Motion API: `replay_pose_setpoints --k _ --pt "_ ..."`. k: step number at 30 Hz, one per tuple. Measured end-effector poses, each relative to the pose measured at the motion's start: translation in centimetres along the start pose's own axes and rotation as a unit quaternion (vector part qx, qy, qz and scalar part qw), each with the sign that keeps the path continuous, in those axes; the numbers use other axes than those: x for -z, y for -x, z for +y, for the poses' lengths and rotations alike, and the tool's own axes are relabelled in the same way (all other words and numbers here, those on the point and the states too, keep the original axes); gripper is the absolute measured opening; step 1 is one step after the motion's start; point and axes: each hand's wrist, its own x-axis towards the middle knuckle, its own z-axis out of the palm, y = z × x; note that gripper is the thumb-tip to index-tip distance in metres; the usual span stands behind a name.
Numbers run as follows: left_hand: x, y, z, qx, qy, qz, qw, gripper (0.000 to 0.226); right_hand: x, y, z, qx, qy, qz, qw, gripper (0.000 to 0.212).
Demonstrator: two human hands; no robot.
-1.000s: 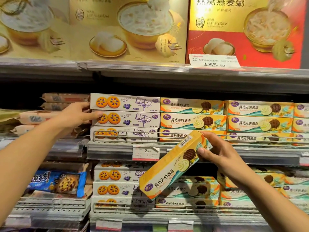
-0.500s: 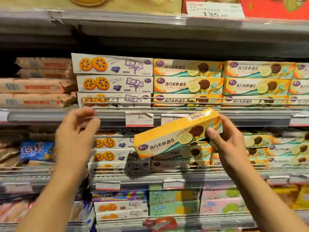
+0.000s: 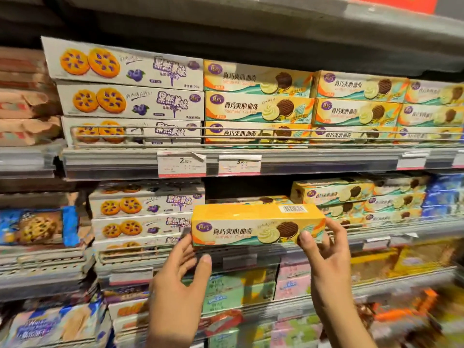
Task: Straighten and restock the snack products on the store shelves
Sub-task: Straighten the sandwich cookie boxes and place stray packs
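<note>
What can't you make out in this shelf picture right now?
Head view only:
- Price tags: small print too small, blurred.
- Bottom-shelf packages: motion blur.
- Left hand fingers: tips hidden behind yellow cookie box.
- Gap behind that box: dark, depth unclear.

A shop, a grocery snack aisle: tiered metal shelves (image 3: 130,163) with wire front rails (image 3: 135,128), stacked full of identical biscuit boxes (image 3: 258,108) faced outward in rows, and printed price tags (image 3: 181,164) clipped into the plastic strips along shelf edges
</note>
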Motion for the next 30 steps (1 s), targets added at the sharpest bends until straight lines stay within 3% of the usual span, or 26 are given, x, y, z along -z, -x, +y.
replay_pose_setpoints --k 3,6,10,15,23,27,30 --pt "0.0 -0.4 -0.1 -0.013 -0.041 -0.033 0.999 0.048 0.6 0.3 0.3 0.030 0.091 0.022 0.995 0.021" --pt "-0.5 -0.9 0.4 -0.053 -0.130 -0.082 0.987 0.057 0.9 0.2 0.2 0.035 0.170 0.083 0.981 0.018" --pt "-2.2 -2.2 1.7 -0.114 -0.179 -0.157 0.964 0.075 1.0 0.0 -0.3 0.063 0.221 0.175 0.957 0.033" --pt "-4.2 -4.2 2.2 -0.111 -0.199 -0.131 0.965 0.075 0.4 -0.8 -0.6 0.089 0.239 0.220 0.942 0.048" --pt "-5.2 -5.1 0.8 -0.033 -0.207 -0.013 0.978 0.078 -0.8 -3.6 0.4 0.137 0.210 0.134 0.959 0.040" --pt "-6.2 -5.5 0.4 -0.037 -0.271 0.023 0.961 0.086 -0.5 -4.9 2.3 0.116 0.188 0.094 0.971 0.043" --pt "-7.6 -5.6 0.2 -0.036 -0.310 0.060 0.948 0.078 0.7 -6.3 4.2 0.122 0.198 0.068 0.970 0.042"
